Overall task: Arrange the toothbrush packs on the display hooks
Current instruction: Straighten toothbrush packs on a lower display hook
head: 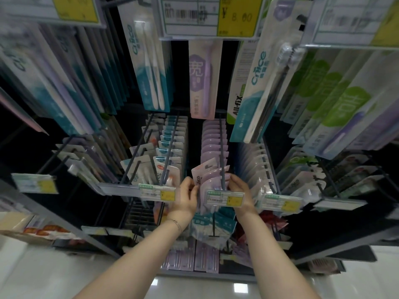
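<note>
Centrally, toothbrush packs sit pinched between left hand and right hand.

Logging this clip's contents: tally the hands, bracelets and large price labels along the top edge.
Hands: 2 (left hand, right hand, both gripping lilac packs)
Bracelets: 1 (bracelet on left wrist)
Large price labels: 3 (left label, middle label, right label)
Total: 6
</note>
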